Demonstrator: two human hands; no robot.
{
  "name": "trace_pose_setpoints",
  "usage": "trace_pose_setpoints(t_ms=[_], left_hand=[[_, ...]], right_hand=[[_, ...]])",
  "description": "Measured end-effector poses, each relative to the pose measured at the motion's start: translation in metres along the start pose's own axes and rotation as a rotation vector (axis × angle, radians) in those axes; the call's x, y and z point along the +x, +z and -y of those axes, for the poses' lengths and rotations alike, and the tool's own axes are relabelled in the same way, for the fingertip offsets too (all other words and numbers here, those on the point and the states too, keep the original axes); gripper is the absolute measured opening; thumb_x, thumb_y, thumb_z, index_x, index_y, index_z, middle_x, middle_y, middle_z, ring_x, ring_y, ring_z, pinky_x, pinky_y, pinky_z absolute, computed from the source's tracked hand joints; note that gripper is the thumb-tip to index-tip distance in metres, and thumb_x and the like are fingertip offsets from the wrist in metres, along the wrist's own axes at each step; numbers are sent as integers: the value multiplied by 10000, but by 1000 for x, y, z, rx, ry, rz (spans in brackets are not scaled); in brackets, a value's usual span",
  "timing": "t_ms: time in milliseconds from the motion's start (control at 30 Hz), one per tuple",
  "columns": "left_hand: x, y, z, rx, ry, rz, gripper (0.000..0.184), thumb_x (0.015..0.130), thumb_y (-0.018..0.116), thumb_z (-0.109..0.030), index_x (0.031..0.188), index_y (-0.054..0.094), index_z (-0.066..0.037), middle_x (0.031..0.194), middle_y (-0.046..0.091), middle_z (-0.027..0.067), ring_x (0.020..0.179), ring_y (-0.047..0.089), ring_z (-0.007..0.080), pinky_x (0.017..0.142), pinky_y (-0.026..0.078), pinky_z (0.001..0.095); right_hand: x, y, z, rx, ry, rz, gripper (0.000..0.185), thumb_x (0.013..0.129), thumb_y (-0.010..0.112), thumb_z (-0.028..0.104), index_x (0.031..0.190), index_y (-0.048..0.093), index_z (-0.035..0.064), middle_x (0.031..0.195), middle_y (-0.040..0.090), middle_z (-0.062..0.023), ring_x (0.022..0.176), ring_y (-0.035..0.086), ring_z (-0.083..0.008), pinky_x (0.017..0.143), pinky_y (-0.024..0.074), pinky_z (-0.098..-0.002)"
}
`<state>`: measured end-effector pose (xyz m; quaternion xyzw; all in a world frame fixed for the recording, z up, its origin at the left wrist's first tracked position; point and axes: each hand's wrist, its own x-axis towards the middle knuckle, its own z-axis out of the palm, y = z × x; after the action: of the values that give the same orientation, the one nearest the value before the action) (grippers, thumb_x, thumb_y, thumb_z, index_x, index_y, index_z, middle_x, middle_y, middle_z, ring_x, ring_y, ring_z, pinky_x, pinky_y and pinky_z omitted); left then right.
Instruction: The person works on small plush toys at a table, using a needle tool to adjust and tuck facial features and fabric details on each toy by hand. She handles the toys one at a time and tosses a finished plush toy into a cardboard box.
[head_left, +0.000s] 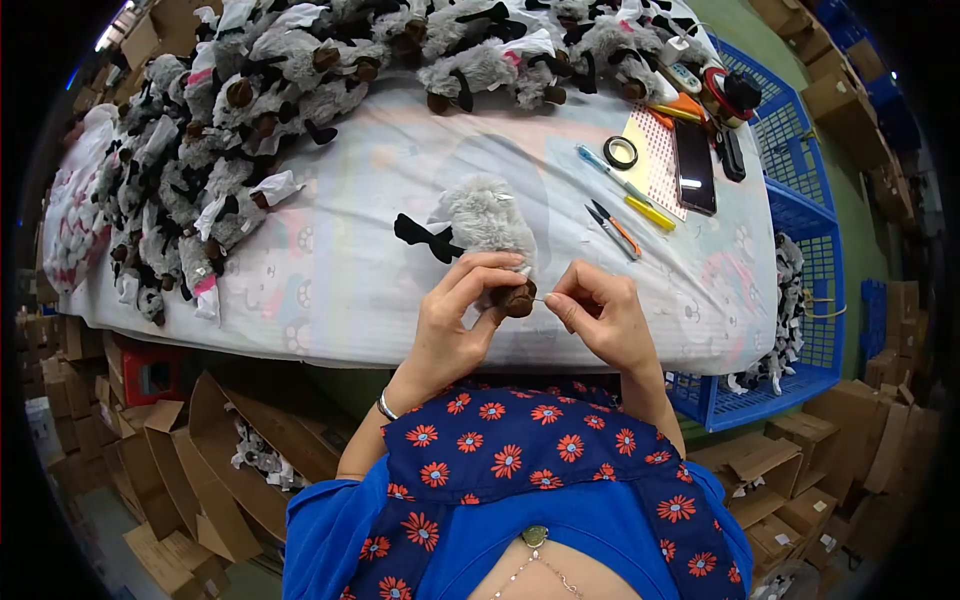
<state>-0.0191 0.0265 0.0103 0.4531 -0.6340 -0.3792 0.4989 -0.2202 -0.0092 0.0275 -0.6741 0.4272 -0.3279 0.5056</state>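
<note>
A grey plush toy (487, 215) with a brown foot-like end (516, 299) and a black limb (427, 238) lies at the near side of the table. My left hand (462, 308) is closed around its lower part, the brown end sticking out between thumb and fingers. Just to the right, my right hand (597, 308) pinches a thin needle (541, 299) that reaches the brown end. Whether a thread hangs from the needle I cannot make out.
Heaped plush toys (240, 110) cover the table's left and back. To the right lie a thread snipper (615, 230), a yellow marker (650, 213), black tape (620, 152) and a phone (695, 168). Blue crates (770, 395) stand beside the table; cardboard boxes (230, 470) sit below left.
</note>
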Motion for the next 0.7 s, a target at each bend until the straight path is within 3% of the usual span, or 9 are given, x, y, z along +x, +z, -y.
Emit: trace_pose_setpoints(t_ms=[267, 400, 600, 700], left_hand=[[0, -4, 4, -63, -102, -65, 370, 703, 624, 158, 1013, 658, -42, 1169, 638, 71, 1003, 611, 200, 814, 502, 267], [-1, 2, 3, -7, -31, -63, 362, 701, 627, 155, 1004, 658, -41, 1161, 640, 71, 984, 612, 188, 792, 495, 259], [-3, 7, 11, -57, 14, -45, 338, 707, 627, 148, 985, 654, -43, 1159, 641, 70, 983, 609, 177, 794, 490, 252], [-3, 2, 13, -332, -152, 10, 328, 708, 636, 139, 978, 652, -46, 1161, 642, 66, 1000, 608, 176, 800, 490, 256]], right_hand=[[-4, 0, -4, 195, 87, 15, 137, 829, 692, 21, 734, 594, 19, 572, 535, 9, 486, 381, -78, 469, 310, -221], [-4, 2, 3, -17, 53, -75, 137, 834, 668, 10, 727, 584, 28, 570, 534, 0, 485, 401, -63, 473, 313, -184], [0, 7, 1, 101, -12, 10, 141, 827, 676, 6, 724, 584, 29, 559, 521, 10, 486, 381, -60, 473, 304, -184], [-1, 5, -2, 162, -75, 80, 147, 827, 683, 7, 723, 581, 28, 561, 520, 14, 486, 377, -60, 475, 301, -183]])
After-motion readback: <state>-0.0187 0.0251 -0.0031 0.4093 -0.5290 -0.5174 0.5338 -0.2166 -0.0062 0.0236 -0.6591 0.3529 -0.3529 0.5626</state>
